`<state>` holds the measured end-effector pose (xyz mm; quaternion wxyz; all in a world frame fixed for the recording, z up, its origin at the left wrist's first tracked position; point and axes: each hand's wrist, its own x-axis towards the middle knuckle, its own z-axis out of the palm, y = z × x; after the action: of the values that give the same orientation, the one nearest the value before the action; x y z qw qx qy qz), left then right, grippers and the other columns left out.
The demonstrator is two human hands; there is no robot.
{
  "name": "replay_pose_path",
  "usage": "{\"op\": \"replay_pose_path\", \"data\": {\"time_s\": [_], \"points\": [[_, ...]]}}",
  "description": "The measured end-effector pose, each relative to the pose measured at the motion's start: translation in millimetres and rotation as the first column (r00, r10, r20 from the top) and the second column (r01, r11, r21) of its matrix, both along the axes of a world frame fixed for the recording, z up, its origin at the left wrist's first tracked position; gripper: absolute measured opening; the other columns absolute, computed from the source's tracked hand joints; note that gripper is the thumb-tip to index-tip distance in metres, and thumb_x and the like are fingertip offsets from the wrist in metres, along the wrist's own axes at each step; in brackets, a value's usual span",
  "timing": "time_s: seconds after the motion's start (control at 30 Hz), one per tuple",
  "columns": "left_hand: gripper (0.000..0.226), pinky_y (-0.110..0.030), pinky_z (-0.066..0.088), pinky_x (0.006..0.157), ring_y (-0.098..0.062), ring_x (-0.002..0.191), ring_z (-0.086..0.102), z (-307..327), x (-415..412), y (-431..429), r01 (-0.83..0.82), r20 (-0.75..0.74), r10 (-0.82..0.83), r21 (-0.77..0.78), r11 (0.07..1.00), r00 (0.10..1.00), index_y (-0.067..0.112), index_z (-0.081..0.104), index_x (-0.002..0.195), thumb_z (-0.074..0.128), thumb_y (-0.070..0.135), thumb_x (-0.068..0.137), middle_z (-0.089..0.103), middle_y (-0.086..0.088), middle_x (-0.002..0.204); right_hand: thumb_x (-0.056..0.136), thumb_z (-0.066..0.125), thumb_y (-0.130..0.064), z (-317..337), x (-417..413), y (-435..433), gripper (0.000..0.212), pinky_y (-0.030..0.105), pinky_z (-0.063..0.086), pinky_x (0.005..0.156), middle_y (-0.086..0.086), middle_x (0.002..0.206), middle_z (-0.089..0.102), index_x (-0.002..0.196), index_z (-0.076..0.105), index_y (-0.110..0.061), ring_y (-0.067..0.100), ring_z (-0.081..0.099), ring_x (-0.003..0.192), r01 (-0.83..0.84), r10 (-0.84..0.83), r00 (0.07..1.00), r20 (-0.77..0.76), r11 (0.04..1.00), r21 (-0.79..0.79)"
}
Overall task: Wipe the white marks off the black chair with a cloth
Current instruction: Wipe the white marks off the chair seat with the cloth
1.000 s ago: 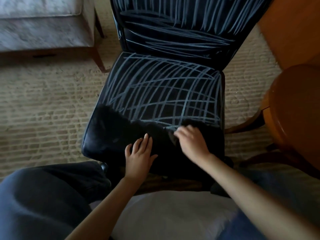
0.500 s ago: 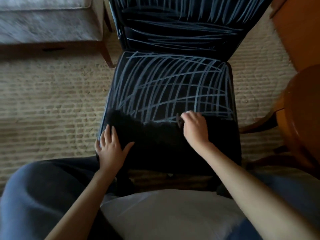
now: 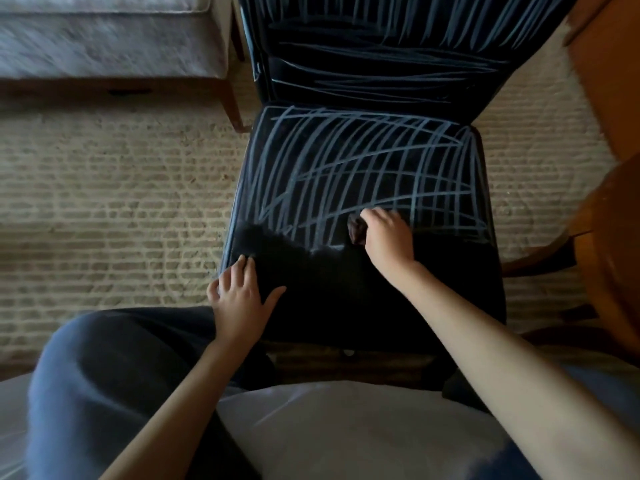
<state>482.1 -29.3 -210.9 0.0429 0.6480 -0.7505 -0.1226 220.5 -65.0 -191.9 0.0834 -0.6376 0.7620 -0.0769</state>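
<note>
Black chair [image 3: 363, 174] faces the person, backrest away; right hand [image 3: 388, 244] grips cloth [image 3: 356, 230].

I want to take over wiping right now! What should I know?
Left hand: open, resting flat on the front left corner of the black chair's seat.
Right hand: grips the dark cloth mid-seat, at the near edge of the white marks.
Done: the seat's front strip is clean.
Left: the rest of the seat and the whole backrest, both covered in marks.
</note>
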Motion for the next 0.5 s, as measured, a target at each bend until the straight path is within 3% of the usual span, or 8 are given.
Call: {"op": "replay_pose_path", "data": {"time_s": [0.1,0.17,0.3,0.37,0.43,0.5], "points": [[0.060,-0.055,0.033,0.095,-0.039,0.116,0.047,2.5,14.5,-22.9,-0.137,-0.083,0.138,0.025,0.990,0.987,0.008,0.051,0.127,0.055,0.051,0.086,0.051,-0.017,0.128,0.078,0.043,0.004,-5.8,30.3,40.0,0.027,0.039,0.048,0.070,0.011,0.093,0.061,0.091,0.064,-0.006,0.034,0.054,0.081,-0.123,0.129,0.991,0.045,0.987,-0.105],[0.072,-0.054,0.026,0.103,-0.039,0.128,0.035,2.4,22.1,-38.1,-0.255,-0.073,0.268,0.150,0.955,0.961,0.009,0.038,0.139,0.061,0.050,0.084,0.039,-0.017,0.141,0.078,0.041,0.000,-13.5,50.7,80.8,0.024,0.038,0.048,0.068,0.010,0.090,0.060,0.083,0.063,-0.007,0.029,0.052,0.077,-0.277,0.295,0.949,0.113,0.949,-0.152],[0.073,-0.052,0.028,0.106,-0.034,0.129,0.036,-15.3,30.7,-47.8,-0.260,-0.142,0.335,0.385,0.886,0.931,0.013,0.038,0.139,0.057,0.056,0.084,0.044,-0.013,0.140,0.082,0.046,-0.009,-19.3,40.7,63.6,0.012,0.040,0.045,0.067,0.011,0.093,0.060,0.086,0.057,-0.011,0.031,0.052,0.078,-0.513,0.518,0.855,-0.020,0.840,-0.178],[0.071,-0.054,0.034,0.103,-0.035,0.123,0.043,-18.3,33.4,-48.1,-0.260,-0.207,0.362,0.396,0.881,0.909,0.011,0.044,0.132,0.061,0.056,0.080,0.051,-0.014,0.132,0.080,0.043,-0.004,-15.6,32.4,21.2,0.018,0.041,0.047,0.064,0.012,0.090,0.060,0.087,0.059,-0.008,0.032,0.052,0.076,-0.412,0.409,0.911,-0.056,0.894,-0.177],[0.069,-0.055,0.038,0.099,-0.034,0.119,0.048,-16.3,34.2,-47.7,-0.266,-0.240,0.382,0.404,0.875,0.893,0.011,0.047,0.128,0.065,0.056,0.078,0.054,-0.013,0.127,0.081,0.043,0.006,-8.5,31.7,-12.6,0.025,0.043,0.044,0.073,0.014,0.097,0.060,0.096,0.060,-0.004,0.036,0.053,0.086,-0.235,0.232,0.972,-0.046,0.969,-0.082],[0.068,-0.055,0.041,0.097,-0.032,0.115,0.051,-12.9,35.0,-48.6,-0.264,-0.256,0.400,0.437,0.860,0.880,0.014,0.048,0.124,0.068,0.057,0.075,0.056,-0.011,0.123,0.080,0.048,0.010,-6.8,41.4,-13.6,0.026,0.044,0.041,0.080,0.016,0.103,0.060,0.101,0.059,-0.002,0.038,0.052,0.092,-0.162,0.162,0.987,-0.004,0.986,-0.031]]}}
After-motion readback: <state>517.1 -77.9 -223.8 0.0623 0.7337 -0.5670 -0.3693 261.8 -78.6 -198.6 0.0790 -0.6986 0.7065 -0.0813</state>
